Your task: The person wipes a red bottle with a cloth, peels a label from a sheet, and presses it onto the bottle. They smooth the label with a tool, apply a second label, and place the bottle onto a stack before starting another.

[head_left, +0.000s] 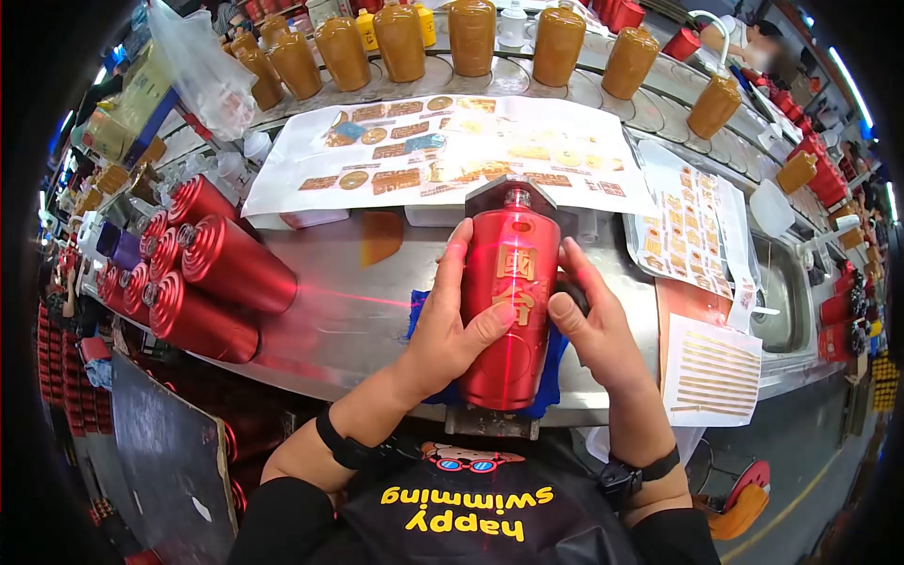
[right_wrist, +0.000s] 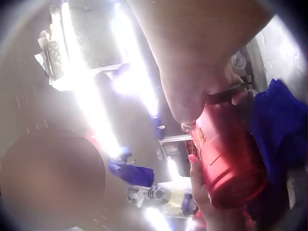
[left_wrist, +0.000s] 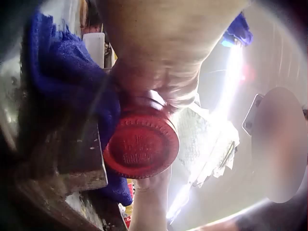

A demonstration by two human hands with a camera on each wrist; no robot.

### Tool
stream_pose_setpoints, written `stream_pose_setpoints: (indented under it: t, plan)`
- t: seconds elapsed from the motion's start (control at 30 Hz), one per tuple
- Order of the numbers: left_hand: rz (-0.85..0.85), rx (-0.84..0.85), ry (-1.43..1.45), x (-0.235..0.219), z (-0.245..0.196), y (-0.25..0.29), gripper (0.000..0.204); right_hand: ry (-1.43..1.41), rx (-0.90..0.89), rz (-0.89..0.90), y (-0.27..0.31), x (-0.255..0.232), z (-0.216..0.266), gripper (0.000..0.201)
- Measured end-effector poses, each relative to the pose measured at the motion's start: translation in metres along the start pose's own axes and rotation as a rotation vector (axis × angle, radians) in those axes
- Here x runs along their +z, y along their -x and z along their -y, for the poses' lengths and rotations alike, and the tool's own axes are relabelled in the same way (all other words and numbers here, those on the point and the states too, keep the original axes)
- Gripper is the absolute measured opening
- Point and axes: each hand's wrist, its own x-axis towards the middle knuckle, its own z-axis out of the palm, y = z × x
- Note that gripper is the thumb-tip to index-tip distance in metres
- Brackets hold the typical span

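A red bottle [head_left: 508, 311] with gold characters lies neck away from me on a blue cloth [head_left: 419, 315] over a metal jig. Red laser lines cross its front. My left hand [head_left: 454, 315] grips its left side, thumb laid across the front beside the gold label. My right hand [head_left: 582, 318] grips the right side, thumb against the body. The left wrist view shows the bottle's round embossed base [left_wrist: 142, 144] under my palm, with the cloth [left_wrist: 62, 72] beside it. In the right wrist view the bottle [right_wrist: 228, 159] sits below my right palm [right_wrist: 192, 72].
Several red bottles [head_left: 202, 273] lie stacked at the left. Amber bottles [head_left: 400, 42] stand in a row on the curved conveyor behind. Label sheets [head_left: 443, 151] cover the bench top; more sheets [head_left: 687, 231] and gold strips [head_left: 711, 367] lie right, by a sink [head_left: 786, 292].
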Motion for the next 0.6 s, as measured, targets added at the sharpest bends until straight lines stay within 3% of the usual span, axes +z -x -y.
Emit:
stream_pose_setpoints:
  t: [0.2, 0.3, 0.6]
  plan:
    - [0.011, 0.001, 0.018, 0.000, -0.002, 0.000, 0.091, -0.038, 0.004, 0.054, -0.004, 0.000, 0.001, 0.088]
    - [-0.012, 0.007, 0.165, 0.004, -0.007, -0.003, 0.085, -0.041, 0.040, 0.019, -0.008, 0.002, 0.000, 0.087]
    - [-0.080, 0.016, 0.015, 0.003, 0.000, -0.014, 0.076, -0.106, 0.140, 0.018, -0.012, 0.002, 0.001, 0.080]
